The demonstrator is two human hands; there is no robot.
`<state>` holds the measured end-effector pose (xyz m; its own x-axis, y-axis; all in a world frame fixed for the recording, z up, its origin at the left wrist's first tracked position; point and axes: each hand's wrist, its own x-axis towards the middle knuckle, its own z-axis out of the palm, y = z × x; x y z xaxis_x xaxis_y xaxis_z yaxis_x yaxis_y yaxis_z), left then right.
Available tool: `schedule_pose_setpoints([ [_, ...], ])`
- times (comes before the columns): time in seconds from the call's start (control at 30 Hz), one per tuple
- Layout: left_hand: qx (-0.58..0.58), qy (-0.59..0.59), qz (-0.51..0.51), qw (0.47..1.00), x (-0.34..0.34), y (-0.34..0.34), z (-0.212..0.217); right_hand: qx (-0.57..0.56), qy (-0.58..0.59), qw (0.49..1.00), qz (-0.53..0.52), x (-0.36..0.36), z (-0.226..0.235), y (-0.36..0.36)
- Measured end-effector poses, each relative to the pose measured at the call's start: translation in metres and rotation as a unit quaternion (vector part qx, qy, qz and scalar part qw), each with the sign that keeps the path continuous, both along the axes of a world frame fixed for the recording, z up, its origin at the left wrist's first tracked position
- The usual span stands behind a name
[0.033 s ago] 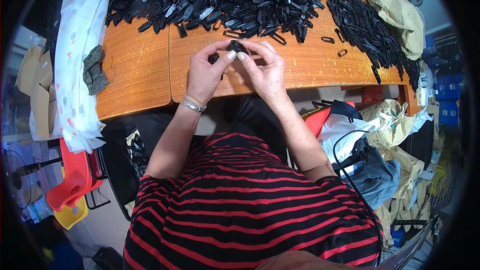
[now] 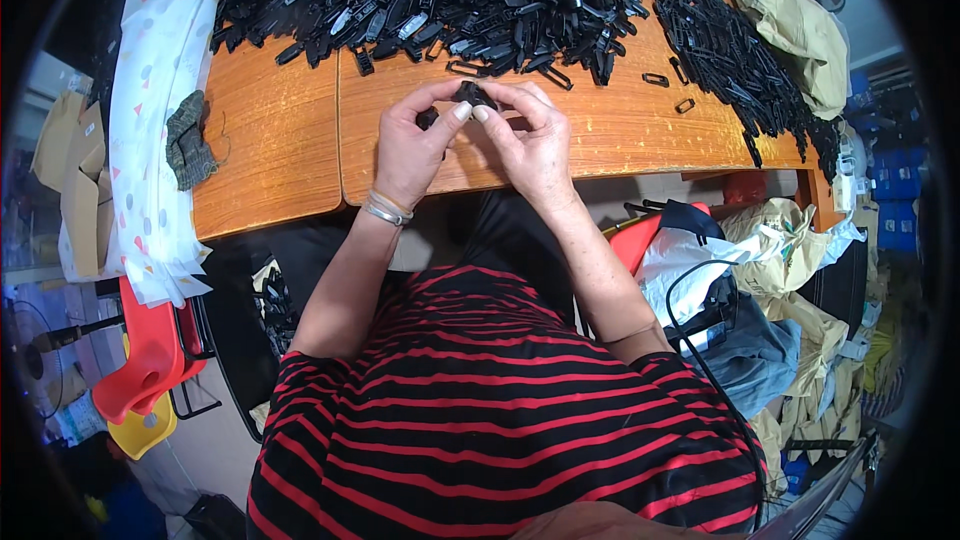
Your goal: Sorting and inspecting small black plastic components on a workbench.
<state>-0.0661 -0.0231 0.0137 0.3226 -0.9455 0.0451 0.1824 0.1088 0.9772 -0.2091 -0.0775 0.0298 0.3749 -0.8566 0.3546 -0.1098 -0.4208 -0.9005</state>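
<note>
Above the front edge of the wooden table [image 2: 270, 140], my left hand [image 2: 408, 145] and my right hand [image 2: 535, 145] meet fingertip to fingertip. Between their thumbs and index fingers they pinch a small black plastic piece [image 2: 472, 92], mostly covered by the fingers. Another dark bit [image 2: 427, 118] shows against my left palm; its shape is hidden. Just beyond the hands spreads a big heap of black plastic clip-like parts [image 2: 450, 0]. A thin black rectangular frame [image 2: 467, 69] lies at its near edge.
Narrow black frames [image 2: 730, 60] form a second heap at the right, beside a tan bag [image 2: 790, 40]. White patterned sheeting [image 2: 160, 70] with a dark knitted cloth [image 2: 188, 140] covers the table's left end. A red chair [image 2: 150, 360] stands lower left; bags [image 2: 775, 245] crowd the right.
</note>
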Motion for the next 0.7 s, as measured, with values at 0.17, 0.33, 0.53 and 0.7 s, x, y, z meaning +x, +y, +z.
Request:
schedule_pose_setpoints([
  [0.17,-0.018,-0.023,0.015,0.999,-0.012,0.008,0.006,-0.158,0.009,0.987,-0.039,0.002,-0.006,0.005],
  [0.33,-0.082,-0.032,0.02,0.996,-0.018,0.014,0.0,-0.24,0.003,0.969,-0.058,0.004,-0.017,0.017],
  [0.53,-0.047,0.136,-0.076,0.987,-0.006,0.019,0.0,-0.058,-0.045,0.997,0.035,0.011,-0.033,0.033],
  [0.7,-0.024,0.151,-0.103,0.983,0.005,0.039,0.006,0.03,-0.109,0.99,0.085,0.026,-0.035,0.054],
])
